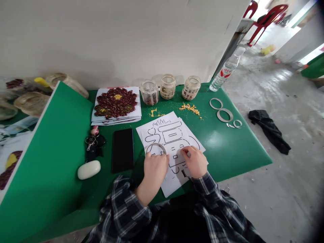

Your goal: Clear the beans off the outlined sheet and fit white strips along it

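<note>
Printed paper sheets with black outline drawings lie overlapping on the green table in front of me. My left hand is closed on a roll of tape, its pale ring standing out above my fingers over the left part of the top sheet. On the right part of the drawing, my right hand has thumb and forefinger pinched together at the paper. Whatever lies between those fingertips is too small to make out. Short dark marks show on the sheet below the right hand.
Tape rolls lie right, near a water bottle. Glass jars and corn kernels are at the back. Left are a bean picture, a phone, keys, a white case and a green divider.
</note>
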`<action>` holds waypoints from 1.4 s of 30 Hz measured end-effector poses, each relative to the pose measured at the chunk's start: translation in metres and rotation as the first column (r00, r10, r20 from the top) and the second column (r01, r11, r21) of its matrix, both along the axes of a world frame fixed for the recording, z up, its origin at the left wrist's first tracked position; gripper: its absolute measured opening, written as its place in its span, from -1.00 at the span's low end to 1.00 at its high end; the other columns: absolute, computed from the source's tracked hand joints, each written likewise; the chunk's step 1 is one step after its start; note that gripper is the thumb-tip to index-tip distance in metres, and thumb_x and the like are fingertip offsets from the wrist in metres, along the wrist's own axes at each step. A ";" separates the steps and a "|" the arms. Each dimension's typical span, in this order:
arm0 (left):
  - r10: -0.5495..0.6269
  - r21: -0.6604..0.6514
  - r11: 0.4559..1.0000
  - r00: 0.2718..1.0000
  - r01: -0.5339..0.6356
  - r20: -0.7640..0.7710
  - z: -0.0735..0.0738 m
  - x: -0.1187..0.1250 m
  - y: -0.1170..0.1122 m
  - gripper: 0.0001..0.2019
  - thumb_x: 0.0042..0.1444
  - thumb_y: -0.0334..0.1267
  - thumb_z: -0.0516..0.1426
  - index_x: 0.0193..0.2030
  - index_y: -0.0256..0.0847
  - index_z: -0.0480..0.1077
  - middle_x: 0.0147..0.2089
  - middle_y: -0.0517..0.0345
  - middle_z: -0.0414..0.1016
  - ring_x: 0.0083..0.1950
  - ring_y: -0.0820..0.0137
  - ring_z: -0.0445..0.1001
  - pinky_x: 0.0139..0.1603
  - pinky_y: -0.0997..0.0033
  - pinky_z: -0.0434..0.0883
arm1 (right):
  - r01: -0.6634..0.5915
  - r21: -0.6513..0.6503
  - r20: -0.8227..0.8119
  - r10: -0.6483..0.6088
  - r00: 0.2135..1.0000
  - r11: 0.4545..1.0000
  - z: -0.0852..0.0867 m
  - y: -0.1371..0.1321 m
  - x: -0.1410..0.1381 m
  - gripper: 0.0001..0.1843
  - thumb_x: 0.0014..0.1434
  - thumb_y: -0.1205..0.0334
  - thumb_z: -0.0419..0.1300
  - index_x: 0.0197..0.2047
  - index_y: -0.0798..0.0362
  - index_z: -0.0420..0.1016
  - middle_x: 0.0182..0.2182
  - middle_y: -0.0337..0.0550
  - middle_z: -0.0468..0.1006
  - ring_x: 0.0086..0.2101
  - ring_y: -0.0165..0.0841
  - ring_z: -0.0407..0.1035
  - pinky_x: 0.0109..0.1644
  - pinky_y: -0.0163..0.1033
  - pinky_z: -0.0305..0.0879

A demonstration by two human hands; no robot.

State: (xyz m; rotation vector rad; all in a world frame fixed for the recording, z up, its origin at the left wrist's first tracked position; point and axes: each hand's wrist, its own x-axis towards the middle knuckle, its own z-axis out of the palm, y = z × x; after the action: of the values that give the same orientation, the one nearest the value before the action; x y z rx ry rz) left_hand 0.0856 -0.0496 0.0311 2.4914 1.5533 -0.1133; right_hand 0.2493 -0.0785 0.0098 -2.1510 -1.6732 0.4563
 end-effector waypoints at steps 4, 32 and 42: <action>0.006 -0.001 1.000 1.000 -0.006 0.002 -0.002 0.000 0.000 -0.50 0.33 -0.24 -0.18 -0.43 -0.28 0.51 -0.55 -0.06 0.50 -0.49 0.23 0.45 -0.15 0.11 0.16 | -0.063 -0.032 -0.066 0.061 0.996 0.997 0.002 0.001 -0.017 -0.86 0.24 0.23 0.13 -0.30 -0.01 0.52 -0.32 -0.19 0.57 -0.31 -0.32 0.43 -0.28 -0.28 0.22; -0.073 -0.019 0.997 0.997 0.073 -0.001 0.002 -0.004 -0.002 -0.71 0.19 -0.42 -0.09 -0.32 -0.33 0.46 -0.48 -0.11 0.52 -0.41 0.19 0.48 -0.14 0.10 0.17 | -0.146 -0.237 -0.272 0.079 0.959 0.960 0.010 0.034 -0.023 -0.81 -0.01 0.23 0.24 -0.59 0.04 0.35 -0.63 -0.30 0.40 -0.57 -0.45 0.21 -0.49 -0.34 -0.02; -0.129 -0.005 0.992 0.991 0.129 -0.017 0.000 -0.004 0.000 -0.71 0.16 -0.47 -0.09 -0.34 -0.34 0.46 -0.47 -0.14 0.53 -0.43 0.14 0.49 -0.22 0.09 0.19 | -0.175 -0.277 -0.196 0.123 0.973 0.945 0.007 0.040 -0.027 -0.90 -0.06 0.34 0.19 -0.57 0.05 0.36 -0.58 -0.25 0.44 -0.50 -0.43 0.24 -0.44 -0.34 0.01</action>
State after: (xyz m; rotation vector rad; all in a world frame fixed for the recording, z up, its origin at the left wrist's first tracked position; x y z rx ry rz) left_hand 0.0820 -0.0495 0.0314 2.5938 1.3955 -0.1576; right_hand 0.2224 -0.0383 0.0165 -2.1115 -1.7661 0.9651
